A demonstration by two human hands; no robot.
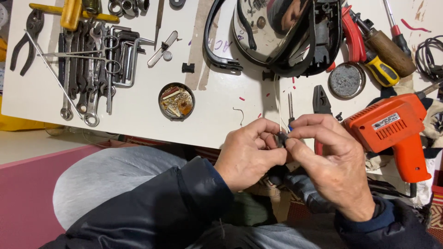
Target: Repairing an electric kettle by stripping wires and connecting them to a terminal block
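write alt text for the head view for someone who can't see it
Both hands, the left hand and right hand, pinch a small black part at the end of a thin white wire over the edge of a white table. Wrenches, an orange drill and a round tin of bits lie about.

A small dark part (282, 138) sits pinched between the left hand (251, 154) and right hand (330, 161), mostly covered by fingertips, its kind unclear. The white wire (277, 103) vanishes into that pinch. At the worktop's (138, 110) right edge, the black cable coil (429, 57) is cut off.
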